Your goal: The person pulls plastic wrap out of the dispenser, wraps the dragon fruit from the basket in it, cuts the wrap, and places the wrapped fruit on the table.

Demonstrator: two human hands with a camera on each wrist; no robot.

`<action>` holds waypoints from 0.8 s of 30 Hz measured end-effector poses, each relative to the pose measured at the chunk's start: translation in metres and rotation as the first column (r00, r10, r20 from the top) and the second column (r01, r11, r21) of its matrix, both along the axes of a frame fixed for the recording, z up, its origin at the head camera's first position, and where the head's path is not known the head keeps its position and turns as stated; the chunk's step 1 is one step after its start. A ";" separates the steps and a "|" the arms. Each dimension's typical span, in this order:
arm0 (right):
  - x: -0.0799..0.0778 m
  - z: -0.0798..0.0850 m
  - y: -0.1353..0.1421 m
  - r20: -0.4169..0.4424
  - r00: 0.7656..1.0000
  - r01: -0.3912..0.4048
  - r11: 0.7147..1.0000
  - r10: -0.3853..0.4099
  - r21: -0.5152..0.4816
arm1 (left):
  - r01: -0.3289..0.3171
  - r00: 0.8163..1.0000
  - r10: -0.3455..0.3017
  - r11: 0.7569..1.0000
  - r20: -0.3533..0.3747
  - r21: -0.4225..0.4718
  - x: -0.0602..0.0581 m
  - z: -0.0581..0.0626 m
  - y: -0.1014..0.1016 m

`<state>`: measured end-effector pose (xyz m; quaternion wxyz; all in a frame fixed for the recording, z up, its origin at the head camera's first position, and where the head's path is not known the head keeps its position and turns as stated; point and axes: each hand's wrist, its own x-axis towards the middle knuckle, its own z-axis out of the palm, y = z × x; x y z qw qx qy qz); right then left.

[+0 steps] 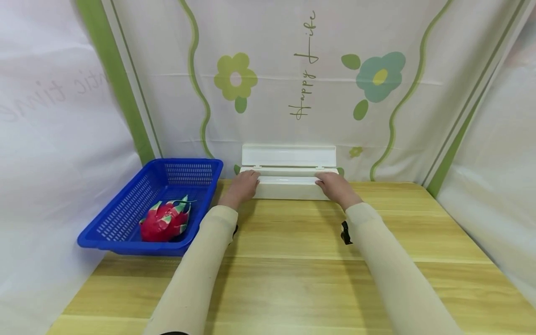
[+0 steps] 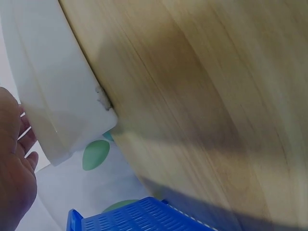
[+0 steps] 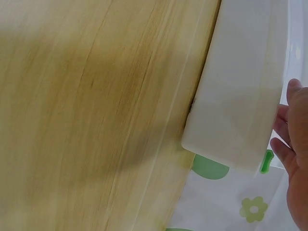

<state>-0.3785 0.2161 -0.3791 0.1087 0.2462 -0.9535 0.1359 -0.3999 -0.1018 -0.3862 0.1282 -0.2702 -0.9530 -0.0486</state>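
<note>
A long white box (image 1: 289, 191), resembling a cling film dispenser, stands at the far edge of the table. Its hinged lid (image 1: 289, 156) is tipped up at the back, and a glossy strip shows in the slot beneath. My left hand (image 1: 244, 186) grips the box's upper edge at the left end, and my right hand (image 1: 338, 190) does the same at the right end. From the right wrist, curled fingers (image 3: 285, 153) show at the rim, near a small green piece (image 3: 267, 161) at the box's end. Some of the left fingers are hidden behind the box in the left wrist view.
To the left stands a blue plastic basket (image 1: 113, 222) with a red dragon fruit (image 1: 163, 223) in it. The wooden table (image 1: 289, 279) spans the foreground. White fabric printed with flowers (image 1: 268, 125) hangs behind the box and along both sides.
</note>
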 end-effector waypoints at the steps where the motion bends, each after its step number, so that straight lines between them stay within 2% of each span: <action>1: 0.000 0.000 0.000 0.001 1.000 0.004 1.000 -0.004 -0.001 | -0.002 1.000 0.002 1.000 0.001 -0.001 0.000 -0.001 0.000; 17: -0.002 -0.003 -0.002 0.030 0.997 0.065 0.997 -0.064 -0.036 | 0.012 0.998 -0.009 0.999 -0.056 0.051 -0.005 -0.009 0.001; 24: -0.004 -0.005 -0.004 0.014 0.997 0.079 0.994 -0.079 -0.078 | 0.031 0.988 -0.019 0.997 -0.155 0.074 -0.006 -0.012 0.000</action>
